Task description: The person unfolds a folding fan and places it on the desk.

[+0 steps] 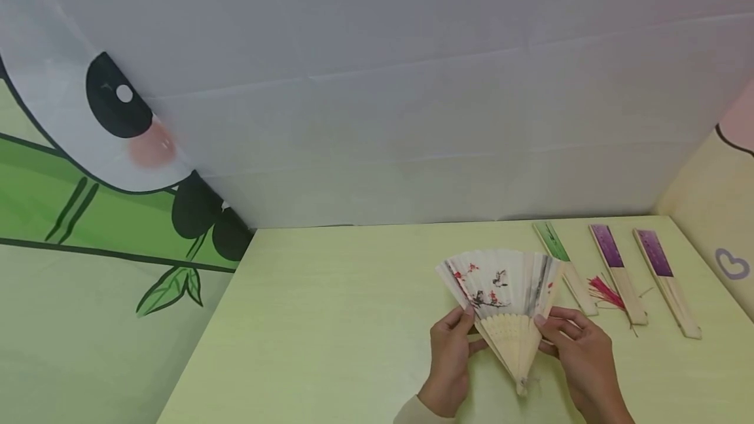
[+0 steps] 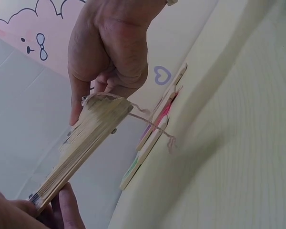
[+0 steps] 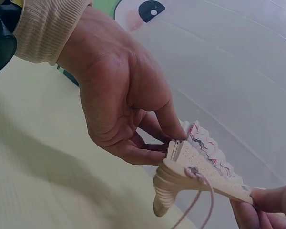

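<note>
A paper folding fan (image 1: 497, 283) is partly spread between my two hands, its white leaf painted with red blossoms and dark birds. My left hand (image 1: 450, 358) pinches one outer edge, thumb in front and fingers behind. At the opposite edge, my right hand (image 1: 580, 355) pinches the fan the same way. Pale wooden ribs narrow to the pivot end, which points toward me. From that end hangs a thin pinkish cord (image 2: 155, 126). In the right wrist view, the stacked ribs (image 3: 169, 186) show edge-on beside the left hand.
Three folded fans lie at the right of the pale table (image 1: 306, 319): a green one (image 1: 550, 241), a purple one (image 1: 607, 247) and another purple one (image 1: 655, 254). A red tassel (image 1: 605, 293) lies between the first two. A grey-white wall (image 1: 377, 149) rises behind.
</note>
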Tool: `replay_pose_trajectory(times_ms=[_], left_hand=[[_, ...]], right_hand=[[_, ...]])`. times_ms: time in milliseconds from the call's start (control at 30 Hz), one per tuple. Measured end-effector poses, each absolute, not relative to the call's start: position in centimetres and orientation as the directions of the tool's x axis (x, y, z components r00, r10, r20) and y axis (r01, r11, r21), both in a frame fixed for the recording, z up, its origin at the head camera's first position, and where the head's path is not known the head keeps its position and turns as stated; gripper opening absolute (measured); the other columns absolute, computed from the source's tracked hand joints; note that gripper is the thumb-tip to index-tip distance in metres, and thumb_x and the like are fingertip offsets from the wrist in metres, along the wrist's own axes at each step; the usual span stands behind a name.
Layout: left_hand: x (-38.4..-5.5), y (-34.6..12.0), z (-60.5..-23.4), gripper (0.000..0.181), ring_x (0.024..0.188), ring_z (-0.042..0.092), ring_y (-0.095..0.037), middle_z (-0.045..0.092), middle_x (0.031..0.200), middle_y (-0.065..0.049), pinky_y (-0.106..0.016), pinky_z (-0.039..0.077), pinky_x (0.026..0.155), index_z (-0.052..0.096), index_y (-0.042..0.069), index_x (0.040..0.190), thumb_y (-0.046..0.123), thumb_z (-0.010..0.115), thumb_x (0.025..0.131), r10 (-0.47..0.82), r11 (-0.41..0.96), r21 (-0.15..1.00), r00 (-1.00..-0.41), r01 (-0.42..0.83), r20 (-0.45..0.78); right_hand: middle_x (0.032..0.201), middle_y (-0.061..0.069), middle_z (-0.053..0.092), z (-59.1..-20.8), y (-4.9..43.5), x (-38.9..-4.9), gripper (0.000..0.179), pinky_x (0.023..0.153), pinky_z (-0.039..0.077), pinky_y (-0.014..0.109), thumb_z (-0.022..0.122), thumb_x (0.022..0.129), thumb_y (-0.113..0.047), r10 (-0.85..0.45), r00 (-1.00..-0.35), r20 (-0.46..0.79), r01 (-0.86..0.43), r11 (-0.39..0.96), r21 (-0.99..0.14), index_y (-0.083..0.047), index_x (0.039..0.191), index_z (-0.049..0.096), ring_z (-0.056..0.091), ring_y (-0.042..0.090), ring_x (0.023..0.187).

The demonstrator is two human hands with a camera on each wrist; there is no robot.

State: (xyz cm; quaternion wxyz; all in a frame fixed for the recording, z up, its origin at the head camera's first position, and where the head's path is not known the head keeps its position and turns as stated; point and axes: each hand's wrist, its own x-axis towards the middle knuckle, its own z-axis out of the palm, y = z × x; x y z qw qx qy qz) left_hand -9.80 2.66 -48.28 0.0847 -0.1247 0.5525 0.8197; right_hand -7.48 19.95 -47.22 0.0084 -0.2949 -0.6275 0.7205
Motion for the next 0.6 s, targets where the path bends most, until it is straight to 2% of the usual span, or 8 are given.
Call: replay_pose_trajectory(times_ms=[300,600], left_hand=[[-9.97,2.55,-48.40,0.028,0.084,0.069,-0.014,0.072,0.092,-0.004,-0.027,0.064,0.068,0.074,-0.008,0.118,0.015,0.064,0.106,-0.019,-0.399,0.878,-0.955,-0.263,-0.295],[-10.17,2.37,-48.42,0.031,0.085,0.067,-0.013,0.070,0.099,-0.005,-0.022,0.061,0.065,0.072,-0.008,0.125,0.015,0.062,0.107,-0.084,-0.397,0.884,-0.949,-0.246,-0.302]], right_hand=[[0.078,-0.011,0.069,-47.15,20.17,-7.48,0.017,0.069,0.063,0.023,0.074,0.100,-0.008,0.378,-0.830,-0.411,0.330,-0.262,-0.907,-0.011,0.112,0.063,0.068,0.001,0.076],[0.076,-0.008,0.069,-47.35,20.12,-7.59,0.016,0.065,0.063,0.023,0.075,0.099,-0.005,0.411,-0.821,-0.396,0.265,-0.340,-0.902,-0.018,0.096,0.066,0.071,0.002,0.073]])
